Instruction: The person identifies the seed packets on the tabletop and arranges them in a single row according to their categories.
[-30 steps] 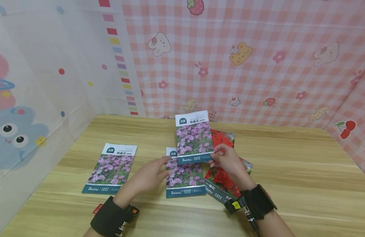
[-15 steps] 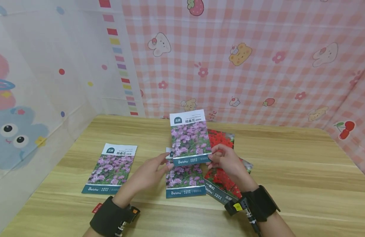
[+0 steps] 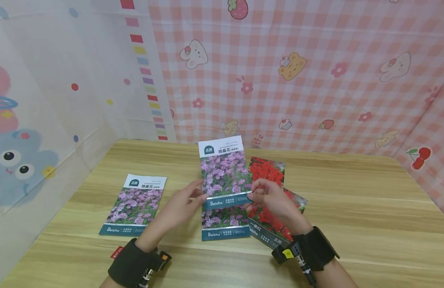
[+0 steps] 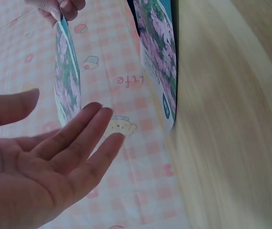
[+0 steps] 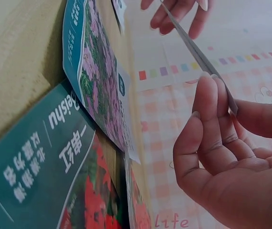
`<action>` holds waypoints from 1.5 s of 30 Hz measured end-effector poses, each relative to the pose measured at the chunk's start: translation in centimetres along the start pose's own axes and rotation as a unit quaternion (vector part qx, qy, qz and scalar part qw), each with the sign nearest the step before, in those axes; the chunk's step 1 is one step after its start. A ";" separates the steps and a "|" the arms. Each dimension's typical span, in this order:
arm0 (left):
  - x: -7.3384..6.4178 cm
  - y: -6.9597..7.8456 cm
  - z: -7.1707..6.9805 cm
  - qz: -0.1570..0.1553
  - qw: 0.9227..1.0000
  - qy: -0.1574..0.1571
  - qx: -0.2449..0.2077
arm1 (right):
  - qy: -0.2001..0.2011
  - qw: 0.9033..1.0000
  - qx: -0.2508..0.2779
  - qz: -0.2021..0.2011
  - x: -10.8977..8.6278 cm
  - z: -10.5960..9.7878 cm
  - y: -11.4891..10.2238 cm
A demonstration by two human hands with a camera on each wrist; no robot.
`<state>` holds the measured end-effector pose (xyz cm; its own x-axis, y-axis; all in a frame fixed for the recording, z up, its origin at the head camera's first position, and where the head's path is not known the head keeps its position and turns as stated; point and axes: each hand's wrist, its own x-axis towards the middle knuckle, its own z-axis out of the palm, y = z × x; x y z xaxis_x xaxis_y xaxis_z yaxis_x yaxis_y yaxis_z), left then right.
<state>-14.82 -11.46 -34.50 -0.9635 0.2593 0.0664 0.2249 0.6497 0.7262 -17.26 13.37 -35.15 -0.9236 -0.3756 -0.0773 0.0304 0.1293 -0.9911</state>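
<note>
My right hand pinches the lower right corner of a flower seed packet with purple blooms, a white top and a teal band. In the right wrist view this packet shows edge-on between thumb and fingertips. My left hand is at its lower left edge, the thumb overlapping the corner in the head view. The left wrist view shows that hand with fingers extended and thumb spread apart, beside the raised packet. Below the raised one, a matching purple packet lies on the table, its upper part hidden.
Another purple packet lies on the wooden table at the left. Two red-flower packets, one farther back and one tilted in front, lie at the right, partly under my right hand. A pink checked cloth hangs behind.
The held purple packet has moved left and slightly down, over the purple one on the table. My right hand has shifted left with it; more of the rear red packet shows.
</note>
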 end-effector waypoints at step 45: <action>-0.2 0.3 -3.6 -0.097 0.986 0.084 -0.103 | 0.022 0.993 -0.103 -0.046 -0.5 5.0 -0.1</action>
<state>-15.05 -13.92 -31.83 -0.9999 0.0111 0.0131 0.0169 0.5127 0.8584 -14.93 8.96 -35.55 -0.9350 -0.3539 0.0214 -0.1286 0.2825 -0.9506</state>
